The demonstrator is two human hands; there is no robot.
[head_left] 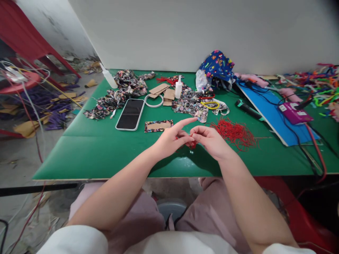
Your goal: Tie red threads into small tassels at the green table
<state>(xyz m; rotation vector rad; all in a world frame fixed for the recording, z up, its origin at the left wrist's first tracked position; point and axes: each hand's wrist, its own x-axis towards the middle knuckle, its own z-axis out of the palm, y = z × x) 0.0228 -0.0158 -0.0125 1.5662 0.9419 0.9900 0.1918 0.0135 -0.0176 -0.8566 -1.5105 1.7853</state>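
Over the front middle of the green table (pixel 106 148), my two hands meet around a bit of red cord (pixel 193 144). My left hand (pixel 174 138) pinches it between thumb and fingers, with the index finger stretched out to the right. From the other side, my right hand (pixel 209 139) grips the same cord with closed fingertips. Most of the cord is hidden by the fingers. A heap of loose red cords (pixel 235 133) lies just right of my right hand. Behind my left hand is a flat cardboard strip edged with patterned fabric (pixel 159 126).
A phone (pixel 130 114), a white ring (pixel 154 101), cardboard pieces (pixel 159 90) and patterned fabric (pixel 127 84) lie behind. Two white squeeze bottles (pixel 178 87) (pixel 109 77) stand there. Yellow-handled scissors (pixel 210 105), a blue board (pixel 265 109) and cables are to the right.
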